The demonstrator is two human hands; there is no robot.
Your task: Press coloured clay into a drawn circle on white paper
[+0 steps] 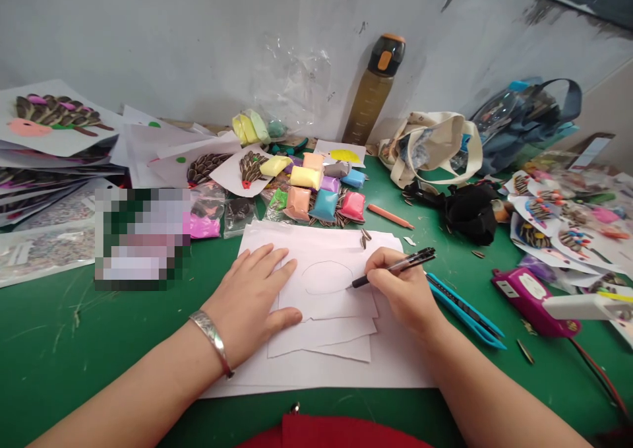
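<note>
You're drawing an oval outline (326,278) on stacked white paper (321,374): right hand (401,293) clamping a black pen (403,264), left hand (250,303) pressing flat at 9 o'clock, hands apart.

A pixelated patch (142,239) hides what looks like packaging.

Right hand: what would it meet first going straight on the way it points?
Past the white paper sheet, the right hand would likely meet the bagged sky-blue clay packet first; depth is unclear.
</note>
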